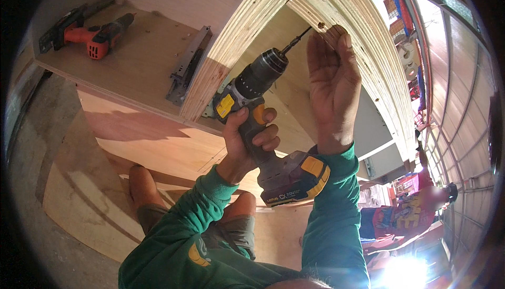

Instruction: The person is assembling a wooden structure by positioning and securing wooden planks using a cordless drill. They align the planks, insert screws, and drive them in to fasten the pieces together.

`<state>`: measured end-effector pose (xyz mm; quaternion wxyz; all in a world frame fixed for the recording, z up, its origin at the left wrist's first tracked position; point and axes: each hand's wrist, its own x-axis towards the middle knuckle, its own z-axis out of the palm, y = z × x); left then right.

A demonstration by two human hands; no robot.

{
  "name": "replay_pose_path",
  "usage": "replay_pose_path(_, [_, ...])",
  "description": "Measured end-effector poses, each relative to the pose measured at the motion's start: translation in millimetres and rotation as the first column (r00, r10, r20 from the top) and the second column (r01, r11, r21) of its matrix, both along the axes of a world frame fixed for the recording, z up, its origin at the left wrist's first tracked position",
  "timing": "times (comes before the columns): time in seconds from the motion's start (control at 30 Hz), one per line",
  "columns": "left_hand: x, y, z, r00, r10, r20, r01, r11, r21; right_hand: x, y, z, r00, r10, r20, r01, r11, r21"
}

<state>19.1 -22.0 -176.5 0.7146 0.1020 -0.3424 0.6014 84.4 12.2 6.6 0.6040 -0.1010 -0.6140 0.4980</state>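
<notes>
My left hand (244, 139) is wrapped round the grip of a cordless drill (258, 78), black and grey with yellow parts and a battery pack at its base. The long thin driver bit (297, 40) points up and right to the edge of a layered plywood frame (363, 42). Beside the bit's tip is my right hand (334, 81), palm turned to me. Its thumb and fingertips are drawn together against the plywood edge, close to a small dark hole (321, 25). What they pinch, if anything, is hidden.
On the cabinet board at left lie an orange and black cordless drill (100, 39) and metal drawer slides (188, 68). A plywood divider (236, 31) stands left of my drill. Curved plywood (94, 194) lies on the floor. Another person (405, 213) is at far right, near a bright light.
</notes>
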Motion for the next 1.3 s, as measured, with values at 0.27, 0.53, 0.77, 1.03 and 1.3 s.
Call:
replay_pose_path(0.27, [-2.2, -3.5, 3.9, 0.999, 0.024, -0.034, -0.025, 0.999, -0.035, -2.5, 4.2, -1.6, 0.999, 0.038, -0.011, -0.038, 0.998, 0.049])
replay_pose_path(0.53, [-4.5, 2.4, -1.9, 0.998, 0.026, -0.056, -0.024, 0.999, 0.031, -7.5, 2.9, -0.9, 0.999, -0.003, -0.033, 0.004, 0.998, 0.055])
replay_pose_path(0.77, [-6.5, -0.4, 0.8, 0.998, 0.028, -0.062, -0.029, 1.000, -0.009, -7.6, 8.4, -3.9, 0.997, -0.046, -0.068, 0.049, 0.998, 0.038])
replay_pose_path(1.03, [-4.3, 1.4, -0.2, 0.999, -0.013, -0.041, 0.013, 1.000, -0.017, -6.3, 6.7, -5.3, 0.992, -0.125, -0.028, 0.126, 0.991, 0.045])
replay_pose_path(1.3, [-4.5, 1.5, -0.3, 0.999, -0.020, -0.026, 0.020, 1.000, 0.001, -3.3, 5.0, -4.5, 0.991, -0.077, 0.105, 0.073, 0.997, 0.040])
